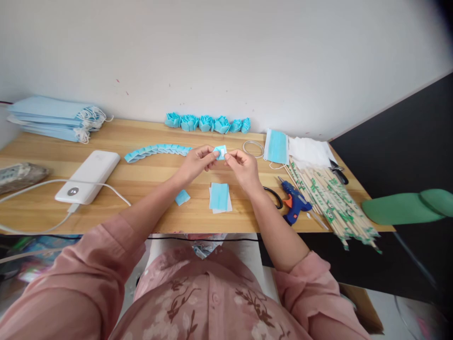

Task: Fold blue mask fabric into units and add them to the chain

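My left hand (198, 163) and my right hand (242, 167) meet above the middle of the table. Between their fingertips is a small blue-and-white piece of mask fabric (221, 151), pinched from both sides. Below them lie a blue fabric rectangle (220, 196) over a white one and a small blue square (182, 197). An overlapping row of folded blue pieces (155, 151) curves away to the left of my left hand. Several blue fabric flowers (205, 123) stand in a line by the wall.
A stack of face masks (53, 118) and a white power bank (88, 177) with a cable are on the left. On the right are a single mask (276, 146), a wire coil (253, 148), a blue glue gun (294, 200), wrapped chopsticks (329, 198) and a green bottle (399, 208).
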Available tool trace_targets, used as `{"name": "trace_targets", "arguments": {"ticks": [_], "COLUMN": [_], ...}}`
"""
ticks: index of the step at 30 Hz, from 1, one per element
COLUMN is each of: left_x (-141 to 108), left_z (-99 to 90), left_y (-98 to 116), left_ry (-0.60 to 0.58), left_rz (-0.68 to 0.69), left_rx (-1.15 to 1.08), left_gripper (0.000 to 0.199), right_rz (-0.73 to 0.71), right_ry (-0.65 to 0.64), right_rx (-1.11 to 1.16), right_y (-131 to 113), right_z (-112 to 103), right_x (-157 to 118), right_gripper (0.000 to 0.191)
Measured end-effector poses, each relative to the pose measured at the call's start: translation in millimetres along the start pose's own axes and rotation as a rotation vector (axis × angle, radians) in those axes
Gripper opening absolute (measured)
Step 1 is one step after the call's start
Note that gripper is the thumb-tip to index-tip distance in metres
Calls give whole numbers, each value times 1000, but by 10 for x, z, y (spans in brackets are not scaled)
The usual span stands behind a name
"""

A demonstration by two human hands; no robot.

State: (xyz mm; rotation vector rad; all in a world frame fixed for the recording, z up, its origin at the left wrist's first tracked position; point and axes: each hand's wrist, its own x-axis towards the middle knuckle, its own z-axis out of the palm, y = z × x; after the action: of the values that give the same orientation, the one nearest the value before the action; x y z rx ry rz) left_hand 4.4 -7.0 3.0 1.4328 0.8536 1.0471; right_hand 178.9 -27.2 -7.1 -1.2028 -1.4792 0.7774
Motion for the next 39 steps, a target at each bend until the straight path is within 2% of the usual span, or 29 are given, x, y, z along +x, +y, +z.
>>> {"name": "trace_targets", "arguments": {"ticks": [7,12,19,22,26,30,39], "left_x": [1,-17,11,6,-6,-8,-2], "left_z": [-5,2,-10,-11,-3,11,-2], "left_y": [-12,3,-9,13,27,8,13], "left_ry": [-52,-127,40,76,42,-17,-1], "left_rz": [-14,-38,-24,3,-4,-25,-20], "left_rx": [49,151,-3,-23,-20,-2,18], "left_gripper": [28,26,29,32,41,35,33], "right_rz": [-26,-12,-10,-12,-22,-31,-12], "right_ry": [-1,-31,-56,-70,-48,-37,-8], "right_rx": [108,115,135,133,133,105,168], "right_y": [-19,7,66,69,74,66,-3], "right_z": [-20,-28,6,22,26,16,-23], "right_x": [9,22,30,29,33,33,6], "right_gripper": [33,28,30,34,36,35,28]}}
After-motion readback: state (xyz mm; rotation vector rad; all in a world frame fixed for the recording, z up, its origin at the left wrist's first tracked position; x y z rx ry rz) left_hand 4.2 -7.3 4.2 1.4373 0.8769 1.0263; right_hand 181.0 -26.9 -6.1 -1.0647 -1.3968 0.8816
